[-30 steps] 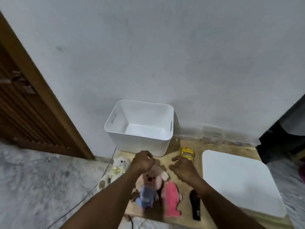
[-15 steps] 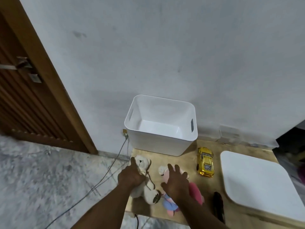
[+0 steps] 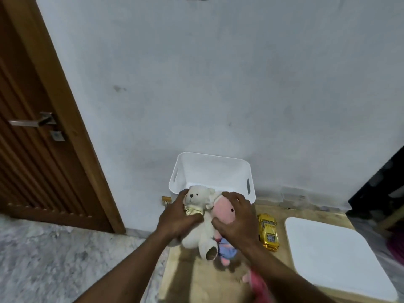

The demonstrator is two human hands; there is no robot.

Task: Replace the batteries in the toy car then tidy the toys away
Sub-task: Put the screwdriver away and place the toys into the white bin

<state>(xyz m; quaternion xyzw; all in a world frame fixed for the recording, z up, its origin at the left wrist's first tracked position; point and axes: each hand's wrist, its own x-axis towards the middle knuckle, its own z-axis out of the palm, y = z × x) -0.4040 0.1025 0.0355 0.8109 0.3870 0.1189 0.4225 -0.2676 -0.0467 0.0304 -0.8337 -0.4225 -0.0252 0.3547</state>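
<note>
My left hand (image 3: 177, 217) grips a white teddy bear (image 3: 200, 217) around its middle and holds it up off the wooden board. My right hand (image 3: 237, 221) grips a pink plush doll in blue clothes (image 3: 223, 212) right beside it. Both toys hang just in front of the near rim of the white plastic bin (image 3: 209, 171), which stands against the wall. The yellow toy car (image 3: 269, 231) rests on the board to the right of my right hand. Another pink plush (image 3: 259, 285) lies under my right forearm, mostly hidden.
A white bin lid (image 3: 334, 256) lies flat on the board at the right. Clear small containers (image 3: 293, 194) line the wall behind it. A brown door with a metal handle (image 3: 32, 122) stands at left, above a grey marble floor (image 3: 65, 259).
Both hands closed on the two plush toys and lifted them off the board toward the bin. The camera view shifted left and tilted up.
</note>
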